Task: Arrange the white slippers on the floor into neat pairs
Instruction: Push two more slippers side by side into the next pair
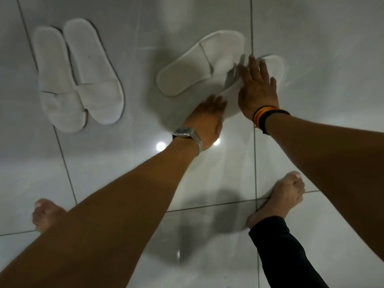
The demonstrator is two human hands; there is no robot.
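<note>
Two white slippers lie side by side as a pair at the upper left, the left one (57, 80) and the right one (93, 73), toes toward me. Further right, a third white slipper (199, 61) lies at an angle on the tile. A fourth slipper (272, 65) sits just beside it, blurred and mostly covered by my hands. My right hand (256, 90), wearing a striped wristband, presses flat on that slipper with fingers spread. My left hand (207, 119), with a metal watch, grips the slipper's near end.
Glossy grey floor tiles (124, 163) with dark grout lines reflect ceiling lights. My bare left foot (44, 215) and bare right foot (284, 196) stand at the bottom, with a black trouser leg (278, 250) above the right one.
</note>
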